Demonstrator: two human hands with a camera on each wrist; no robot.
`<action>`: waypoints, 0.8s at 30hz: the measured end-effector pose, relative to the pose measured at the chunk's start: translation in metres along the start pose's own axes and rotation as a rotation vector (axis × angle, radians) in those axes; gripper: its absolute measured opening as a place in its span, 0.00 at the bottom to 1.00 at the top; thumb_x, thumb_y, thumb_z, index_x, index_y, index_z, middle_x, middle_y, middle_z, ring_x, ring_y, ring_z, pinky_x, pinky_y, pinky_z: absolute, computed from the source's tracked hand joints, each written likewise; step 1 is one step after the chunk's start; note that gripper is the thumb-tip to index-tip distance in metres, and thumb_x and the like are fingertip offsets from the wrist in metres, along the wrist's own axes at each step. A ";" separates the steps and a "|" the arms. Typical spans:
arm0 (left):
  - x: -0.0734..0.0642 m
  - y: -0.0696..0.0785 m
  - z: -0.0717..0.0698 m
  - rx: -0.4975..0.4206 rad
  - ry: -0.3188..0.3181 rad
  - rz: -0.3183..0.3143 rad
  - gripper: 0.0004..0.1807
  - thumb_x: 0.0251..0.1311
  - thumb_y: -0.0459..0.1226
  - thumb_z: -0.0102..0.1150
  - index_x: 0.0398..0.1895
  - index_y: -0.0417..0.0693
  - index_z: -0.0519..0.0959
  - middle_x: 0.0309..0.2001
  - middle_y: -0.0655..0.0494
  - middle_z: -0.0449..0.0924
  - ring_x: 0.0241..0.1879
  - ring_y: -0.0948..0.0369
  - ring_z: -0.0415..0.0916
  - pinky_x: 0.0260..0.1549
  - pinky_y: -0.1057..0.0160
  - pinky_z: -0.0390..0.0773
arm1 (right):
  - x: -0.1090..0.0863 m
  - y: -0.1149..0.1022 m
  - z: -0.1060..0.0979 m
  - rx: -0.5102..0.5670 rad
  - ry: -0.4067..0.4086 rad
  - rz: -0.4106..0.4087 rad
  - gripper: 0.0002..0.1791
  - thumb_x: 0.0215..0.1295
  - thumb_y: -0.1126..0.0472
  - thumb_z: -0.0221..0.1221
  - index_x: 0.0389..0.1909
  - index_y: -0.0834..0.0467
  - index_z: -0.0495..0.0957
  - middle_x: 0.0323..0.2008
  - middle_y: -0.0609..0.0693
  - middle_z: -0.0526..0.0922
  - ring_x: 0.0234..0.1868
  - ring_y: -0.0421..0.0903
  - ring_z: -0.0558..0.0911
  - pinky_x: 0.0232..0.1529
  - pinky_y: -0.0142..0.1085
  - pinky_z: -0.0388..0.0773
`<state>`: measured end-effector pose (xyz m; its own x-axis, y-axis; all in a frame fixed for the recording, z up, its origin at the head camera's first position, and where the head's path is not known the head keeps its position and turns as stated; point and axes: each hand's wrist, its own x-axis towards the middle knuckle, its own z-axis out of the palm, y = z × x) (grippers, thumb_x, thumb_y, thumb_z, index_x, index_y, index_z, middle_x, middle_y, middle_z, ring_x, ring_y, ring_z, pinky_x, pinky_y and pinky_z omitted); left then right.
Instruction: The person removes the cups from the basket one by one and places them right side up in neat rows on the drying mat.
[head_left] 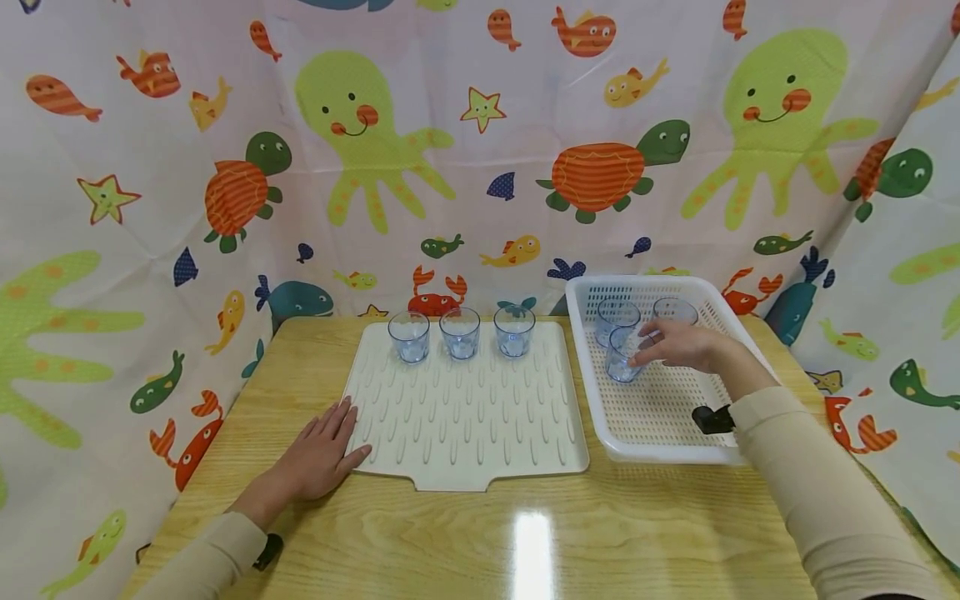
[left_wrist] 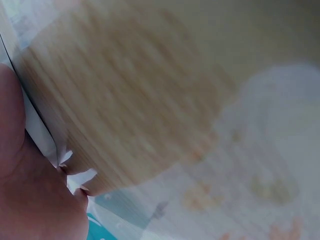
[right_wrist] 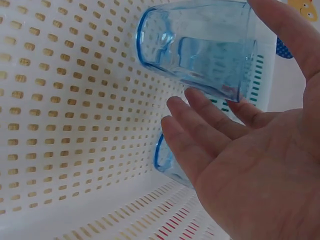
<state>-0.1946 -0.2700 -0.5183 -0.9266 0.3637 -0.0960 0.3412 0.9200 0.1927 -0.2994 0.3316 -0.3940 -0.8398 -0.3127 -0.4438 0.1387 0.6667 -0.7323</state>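
My right hand (head_left: 686, 343) is over the white basket, its thumb and index finger at the rim of a clear bluish glass (head_left: 622, 367), pinching it. In the right wrist view the same glass (right_wrist: 200, 47) shows between thumb and index finger, the other fingers extended below it. Two more glasses stand farther back in the basket, a left one (head_left: 617, 310) and a right one (head_left: 675, 308). My left hand (head_left: 318, 454) lies flat, fingertips on the left edge of the cream ridged tray (head_left: 465, 433). Three glasses (head_left: 460, 337) stand in a row along the tray's back.
The white perforated basket (head_left: 622, 454) sits on the wooden table (head_left: 360, 542), just right of the tray. A curtain (head_left: 480, 167) printed with sea animals hangs behind the table and at both sides.
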 end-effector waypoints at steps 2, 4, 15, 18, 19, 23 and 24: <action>0.000 0.001 0.000 0.000 0.000 -0.001 0.48 0.76 0.63 0.40 0.80 0.33 0.50 0.82 0.36 0.42 0.80 0.38 0.41 0.73 0.32 0.47 | 0.002 0.004 0.001 0.029 -0.012 0.000 0.52 0.66 0.52 0.69 0.74 0.73 0.47 0.70 0.73 0.58 0.72 0.69 0.62 0.72 0.64 0.57; 0.000 0.001 0.000 0.001 0.003 -0.002 0.48 0.76 0.63 0.40 0.80 0.33 0.50 0.82 0.36 0.42 0.80 0.39 0.41 0.73 0.32 0.47 | 0.005 0.009 0.002 0.055 -0.021 -0.005 0.51 0.67 0.52 0.68 0.74 0.72 0.47 0.69 0.73 0.59 0.72 0.69 0.62 0.73 0.64 0.56; -0.002 0.002 0.000 -0.001 0.006 0.007 0.48 0.76 0.64 0.38 0.80 0.32 0.50 0.81 0.36 0.42 0.80 0.38 0.42 0.72 0.32 0.48 | 0.011 0.021 0.004 0.077 -0.023 -0.026 0.48 0.67 0.52 0.68 0.74 0.69 0.50 0.67 0.70 0.64 0.71 0.67 0.65 0.72 0.65 0.58; -0.002 0.002 0.001 0.000 0.007 0.006 0.49 0.76 0.64 0.38 0.80 0.33 0.50 0.82 0.36 0.42 0.80 0.38 0.42 0.73 0.32 0.48 | 0.012 0.021 0.004 0.105 -0.035 -0.034 0.47 0.67 0.54 0.68 0.74 0.69 0.50 0.70 0.71 0.62 0.71 0.66 0.65 0.72 0.63 0.59; -0.002 0.001 0.001 0.000 0.008 0.005 0.49 0.76 0.64 0.38 0.80 0.33 0.50 0.82 0.36 0.42 0.80 0.38 0.42 0.73 0.32 0.48 | 0.012 0.021 0.004 0.118 -0.041 -0.038 0.47 0.67 0.54 0.68 0.74 0.69 0.50 0.70 0.71 0.61 0.71 0.66 0.65 0.72 0.63 0.60; -0.001 0.001 0.000 -0.003 0.011 0.005 0.48 0.76 0.63 0.40 0.80 0.33 0.51 0.81 0.36 0.42 0.79 0.38 0.42 0.73 0.32 0.48 | 0.013 0.020 0.005 0.157 -0.053 -0.047 0.47 0.67 0.56 0.69 0.73 0.69 0.50 0.71 0.70 0.61 0.70 0.64 0.67 0.71 0.61 0.62; -0.001 0.001 0.000 -0.002 0.010 0.006 0.48 0.76 0.63 0.40 0.80 0.33 0.51 0.81 0.36 0.42 0.79 0.38 0.42 0.73 0.32 0.48 | 0.013 0.020 0.005 0.163 -0.051 -0.048 0.47 0.66 0.56 0.69 0.73 0.69 0.50 0.71 0.70 0.61 0.69 0.63 0.68 0.71 0.60 0.63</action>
<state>-0.1932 -0.2699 -0.5185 -0.9262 0.3673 -0.0851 0.3460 0.9177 0.1955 -0.3048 0.3377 -0.4173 -0.8206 -0.3783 -0.4284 0.1854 0.5328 -0.8257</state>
